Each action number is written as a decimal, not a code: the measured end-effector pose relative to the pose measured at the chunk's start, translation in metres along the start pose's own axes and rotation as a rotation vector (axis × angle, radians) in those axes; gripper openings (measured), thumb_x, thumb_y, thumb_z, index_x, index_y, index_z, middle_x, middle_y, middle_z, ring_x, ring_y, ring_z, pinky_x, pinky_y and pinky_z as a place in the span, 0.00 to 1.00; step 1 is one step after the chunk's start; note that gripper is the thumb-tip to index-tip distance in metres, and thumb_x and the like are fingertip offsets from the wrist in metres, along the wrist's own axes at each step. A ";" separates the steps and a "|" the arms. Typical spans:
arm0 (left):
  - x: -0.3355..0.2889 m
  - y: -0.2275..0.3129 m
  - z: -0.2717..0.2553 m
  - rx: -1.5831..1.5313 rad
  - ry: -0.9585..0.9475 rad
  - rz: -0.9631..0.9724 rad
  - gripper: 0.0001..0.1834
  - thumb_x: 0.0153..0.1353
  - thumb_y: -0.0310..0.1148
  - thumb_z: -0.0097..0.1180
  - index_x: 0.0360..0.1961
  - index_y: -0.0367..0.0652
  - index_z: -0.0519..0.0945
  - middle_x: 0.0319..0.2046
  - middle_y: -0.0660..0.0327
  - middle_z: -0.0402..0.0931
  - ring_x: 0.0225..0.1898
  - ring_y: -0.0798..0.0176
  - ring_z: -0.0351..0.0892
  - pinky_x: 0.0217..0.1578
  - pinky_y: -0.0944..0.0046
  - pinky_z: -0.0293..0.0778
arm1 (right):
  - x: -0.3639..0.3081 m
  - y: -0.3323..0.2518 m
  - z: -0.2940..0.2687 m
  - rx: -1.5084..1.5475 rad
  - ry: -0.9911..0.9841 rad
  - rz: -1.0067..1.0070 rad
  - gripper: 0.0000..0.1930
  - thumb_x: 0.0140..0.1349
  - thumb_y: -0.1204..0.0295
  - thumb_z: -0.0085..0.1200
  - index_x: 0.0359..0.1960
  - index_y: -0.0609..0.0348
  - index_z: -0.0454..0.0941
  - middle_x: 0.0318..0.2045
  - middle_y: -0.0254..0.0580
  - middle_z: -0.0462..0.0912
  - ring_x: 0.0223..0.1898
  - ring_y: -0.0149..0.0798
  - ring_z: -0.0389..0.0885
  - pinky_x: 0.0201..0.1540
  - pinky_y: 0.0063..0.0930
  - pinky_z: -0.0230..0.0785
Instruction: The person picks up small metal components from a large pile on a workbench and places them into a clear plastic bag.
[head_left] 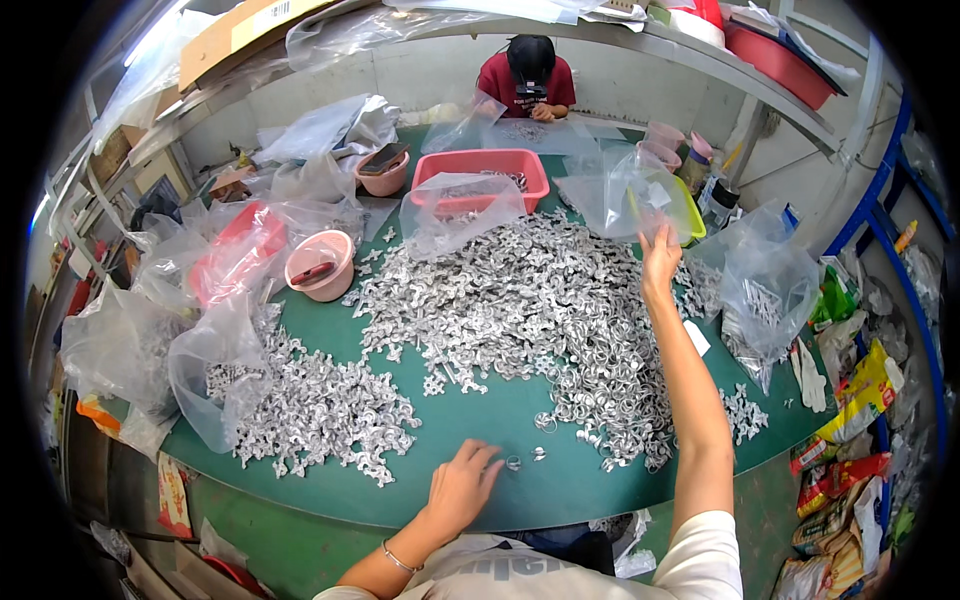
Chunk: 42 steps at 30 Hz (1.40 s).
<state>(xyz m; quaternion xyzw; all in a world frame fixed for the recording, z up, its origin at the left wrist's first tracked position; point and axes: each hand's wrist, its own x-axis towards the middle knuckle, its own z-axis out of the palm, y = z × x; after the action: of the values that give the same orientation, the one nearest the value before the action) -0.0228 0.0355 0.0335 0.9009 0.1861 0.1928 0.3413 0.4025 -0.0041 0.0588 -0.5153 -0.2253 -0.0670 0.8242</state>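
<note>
My left hand (pixel 466 486) lies low over the front of the green table (pixel 350 497), its fingers stretched out and a little blurred. Just right of its fingertips are a small metal ring (pixel 513 462) and another small metal piece (pixel 539 453). With the arm reaching far over the table, my right hand (pixel 659 262) has its fingers closed at the lower edge of a clear plastic bag (pixel 615 195). Behind that bag stands a yellow-green basket (pixel 690 212). A wide heap of small silvery metal parts (pixel 520 290) spreads left of my right arm, with ring-shaped pieces (pixel 610 390) nearest me.
A second heap of metal parts (pixel 325 415) lies at left, beside clear bags (pixel 130 340). Further back are a pink tub (pixel 535 178) and a small pink bucket (pixel 335 285). Another person (pixel 527 80) sits across the table. A filled bag (pixel 765 290) stands at right.
</note>
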 end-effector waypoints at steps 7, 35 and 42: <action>-0.001 0.000 0.001 0.015 -0.023 0.002 0.09 0.52 0.28 0.57 0.36 0.40 0.77 0.34 0.58 0.73 0.19 0.57 0.74 0.22 0.61 0.70 | -0.004 0.014 0.014 -0.319 -0.280 -0.163 0.18 0.67 0.67 0.38 0.50 0.68 0.68 0.44 0.43 0.76 0.47 0.34 0.71 0.52 0.30 0.63; 0.001 0.001 0.015 -0.006 -0.016 0.018 0.10 0.51 0.25 0.58 0.36 0.40 0.77 0.33 0.58 0.73 0.14 0.63 0.66 0.17 0.66 0.65 | -0.222 -0.137 -0.052 -1.158 -0.894 -0.118 0.13 0.49 0.72 0.58 0.37 0.62 0.75 0.31 0.45 0.75 0.37 0.45 0.71 0.41 0.35 0.60; 0.004 0.009 0.026 -0.004 -0.104 0.038 0.09 0.53 0.28 0.55 0.37 0.41 0.76 0.36 0.58 0.72 0.24 0.51 0.75 0.23 0.58 0.71 | -0.276 -0.117 -0.036 -1.389 -0.525 -0.188 0.12 0.47 0.68 0.59 0.29 0.61 0.74 0.30 0.42 0.69 0.36 0.44 0.65 0.38 0.37 0.54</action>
<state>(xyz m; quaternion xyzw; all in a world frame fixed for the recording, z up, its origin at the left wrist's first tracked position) -0.0059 0.0172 0.0224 0.9124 0.1507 0.1526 0.3486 0.1278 -0.1235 0.0195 -0.8947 -0.3637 -0.1390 0.2191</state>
